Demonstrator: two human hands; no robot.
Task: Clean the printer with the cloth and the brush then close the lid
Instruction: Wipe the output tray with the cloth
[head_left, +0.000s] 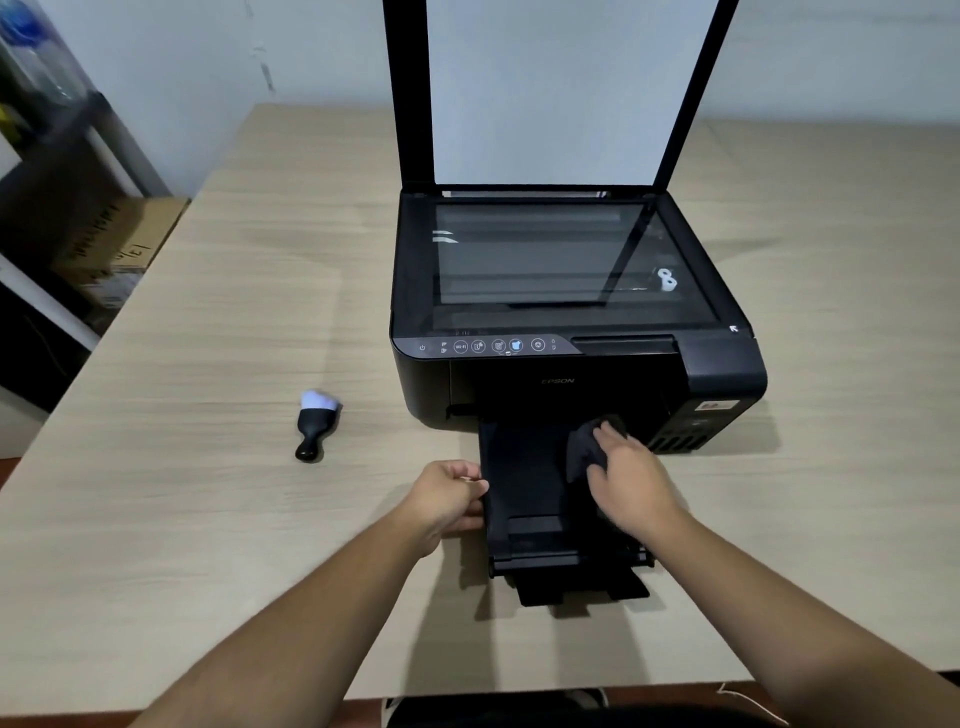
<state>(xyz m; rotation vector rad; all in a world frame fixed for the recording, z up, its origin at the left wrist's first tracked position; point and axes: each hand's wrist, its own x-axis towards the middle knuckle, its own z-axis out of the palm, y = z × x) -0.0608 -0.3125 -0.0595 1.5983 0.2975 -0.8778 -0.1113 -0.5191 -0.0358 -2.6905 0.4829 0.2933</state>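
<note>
A black printer stands on the table with its scanner lid raised upright and the glass bared. Its output tray is pulled out toward me. My right hand presses a dark cloth onto the tray's right side. My left hand grips the tray's left edge. A small brush with a black handle and white bristles lies on the table to the left of the printer, away from both hands.
The light wooden table runs left to an edge, beyond which stand a cardboard box and dark shelving. A white wall is behind the printer. The table's near edge lies just below my forearms.
</note>
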